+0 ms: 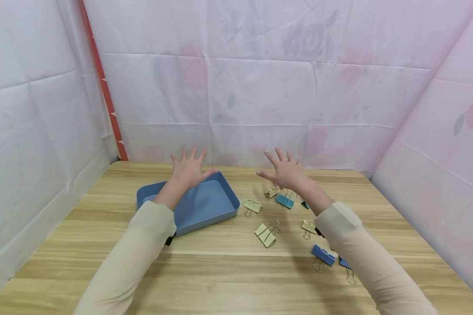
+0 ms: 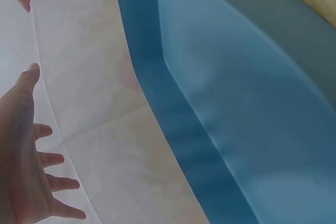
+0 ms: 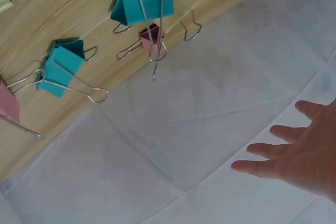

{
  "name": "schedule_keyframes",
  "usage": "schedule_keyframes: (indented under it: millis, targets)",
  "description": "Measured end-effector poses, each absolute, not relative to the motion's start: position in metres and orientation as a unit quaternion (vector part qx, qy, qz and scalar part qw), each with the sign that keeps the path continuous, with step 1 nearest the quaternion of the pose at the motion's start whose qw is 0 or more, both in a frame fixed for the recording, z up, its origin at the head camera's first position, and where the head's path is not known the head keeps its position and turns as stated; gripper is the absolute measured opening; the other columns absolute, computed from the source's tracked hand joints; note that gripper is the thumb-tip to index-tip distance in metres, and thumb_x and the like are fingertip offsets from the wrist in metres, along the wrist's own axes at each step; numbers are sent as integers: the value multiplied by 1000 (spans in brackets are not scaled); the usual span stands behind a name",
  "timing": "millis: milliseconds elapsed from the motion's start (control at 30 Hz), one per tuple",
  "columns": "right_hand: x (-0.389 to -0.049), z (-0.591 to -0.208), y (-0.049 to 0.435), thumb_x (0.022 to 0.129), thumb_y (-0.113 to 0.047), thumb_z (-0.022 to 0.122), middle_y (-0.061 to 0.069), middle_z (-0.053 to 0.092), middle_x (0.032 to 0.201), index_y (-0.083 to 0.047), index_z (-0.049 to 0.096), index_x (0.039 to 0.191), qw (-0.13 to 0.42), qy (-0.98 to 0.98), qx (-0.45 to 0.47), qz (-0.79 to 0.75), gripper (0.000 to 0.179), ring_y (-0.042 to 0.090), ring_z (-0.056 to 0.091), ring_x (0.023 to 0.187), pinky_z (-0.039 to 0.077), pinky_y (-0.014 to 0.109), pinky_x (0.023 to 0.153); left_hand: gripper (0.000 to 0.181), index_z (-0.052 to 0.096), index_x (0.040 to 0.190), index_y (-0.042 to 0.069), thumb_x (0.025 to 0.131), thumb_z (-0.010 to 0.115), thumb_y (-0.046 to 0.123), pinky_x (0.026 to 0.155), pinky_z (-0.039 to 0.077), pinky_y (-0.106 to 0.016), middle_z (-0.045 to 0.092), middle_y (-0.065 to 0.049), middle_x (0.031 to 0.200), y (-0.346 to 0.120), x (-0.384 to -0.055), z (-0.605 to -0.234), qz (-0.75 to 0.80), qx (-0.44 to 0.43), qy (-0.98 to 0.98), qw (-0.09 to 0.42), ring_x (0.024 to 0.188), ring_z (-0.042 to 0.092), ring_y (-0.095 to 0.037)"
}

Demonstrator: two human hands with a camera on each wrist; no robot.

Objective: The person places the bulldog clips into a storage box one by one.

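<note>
Both hands are raised with fingers spread, holding nothing. My left hand (image 1: 187, 171) hovers above the far side of a blue tray (image 1: 205, 203), whose left part is hidden by the forearm. My right hand (image 1: 287, 171) is held over the back of the table, beyond a teal binder clip (image 1: 285, 201) and a cream binder clip (image 1: 273, 192). In the right wrist view, a pink binder clip (image 3: 152, 40) and another teal binder clip (image 3: 63, 66) lie on the wood. Nearer the middle sit cream binder clips (image 1: 266, 235), and blue binder clips (image 1: 323, 255) lie by the right sleeve.
The wooden table (image 1: 220, 280) carries the tray on the left and several scattered clips on the right. White printed sheets (image 1: 260, 96) enclose its back and sides. A red strip (image 1: 104, 83) runs down the back left corner.
</note>
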State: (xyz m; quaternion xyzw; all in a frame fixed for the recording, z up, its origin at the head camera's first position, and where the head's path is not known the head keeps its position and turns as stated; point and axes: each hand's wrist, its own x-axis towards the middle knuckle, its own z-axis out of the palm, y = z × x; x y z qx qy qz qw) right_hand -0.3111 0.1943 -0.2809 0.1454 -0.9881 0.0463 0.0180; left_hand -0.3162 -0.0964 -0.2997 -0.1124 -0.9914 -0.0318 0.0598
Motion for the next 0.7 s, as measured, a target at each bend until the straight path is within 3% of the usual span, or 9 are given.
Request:
schedule_keyframes:
  millis: [233, 700]
  targets:
    - [-300, -280, 183, 85, -66, 40, 18, 7, 151, -21, 14, 149, 25, -987, 151, 40, 82, 45, 2, 133, 9, 67, 97, 81, 14, 149, 19, 86, 31, 68, 97, 2, -68, 6, -16, 151, -98, -307, -302, -56, -121, -989, 72, 134, 4, -43]
    - [-280, -283, 158, 86, -63, 42, 18, 12, 150, -16, 20, 148, 33, -984, 171, 45, 80, 44, 12, 133, 13, 63, 99, 77, 17, 149, 17, 89, 37, 62, 99, 9, -64, 18, -16, 149, -99, -286, -304, -69, -127, -983, 110, 133, 15, -40]
